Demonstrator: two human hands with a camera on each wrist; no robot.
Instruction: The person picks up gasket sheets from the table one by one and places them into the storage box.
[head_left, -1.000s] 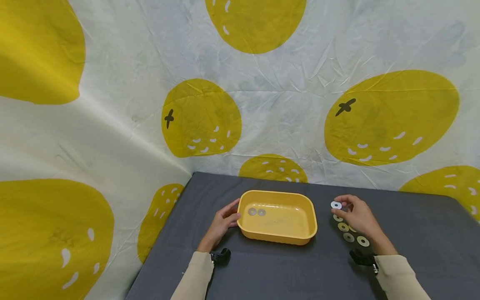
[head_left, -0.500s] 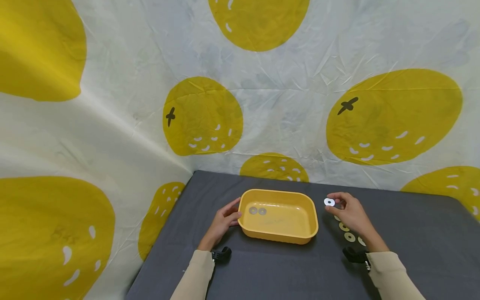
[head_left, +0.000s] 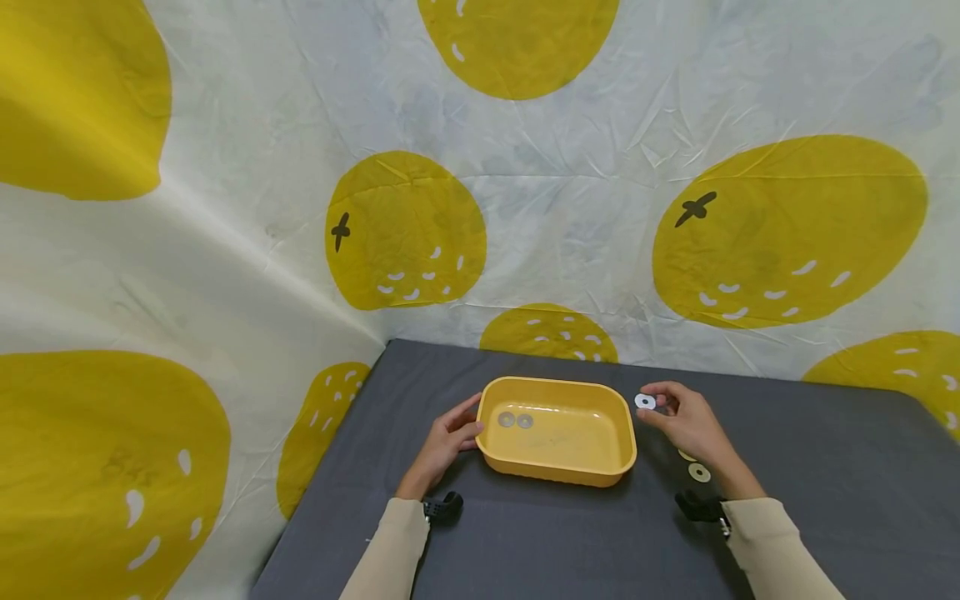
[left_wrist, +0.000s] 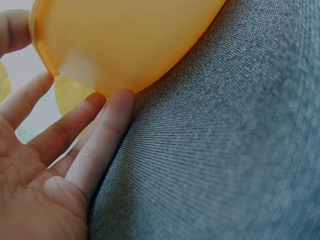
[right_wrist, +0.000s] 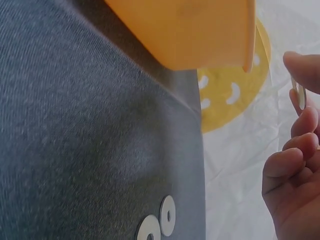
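My left hand (head_left: 442, 446) holds the left end of a yellow plastic tray (head_left: 555, 475). Its thumb is at the rim, and the other fingertips rest against the outer wall (left_wrist: 150, 40). Two flat metal washers (head_left: 507, 420) lie side by side in the tray's left part. Just outside the tray's right end, my right hand (head_left: 686, 421) pinches another washer (head_left: 645, 402) between thumb and fingers, above the cloth. In the right wrist view this pinched washer (right_wrist: 301, 95) appears nearly edge-on. Below my right hand, another washer (head_left: 699, 472) lies on the cloth, with others partly hidden.
Dark grey cloth (head_left: 570, 542) covers the table. White fabric with a yellow fruit print (head_left: 555, 233) hangs behind the table and along its left side. Two loose washers (right_wrist: 168, 215) show at the bottom of the right wrist view.
My right hand has moved left with the pinched washer, away from the loose washers and up to the tray's right end. The left hand and the tray stay in place.
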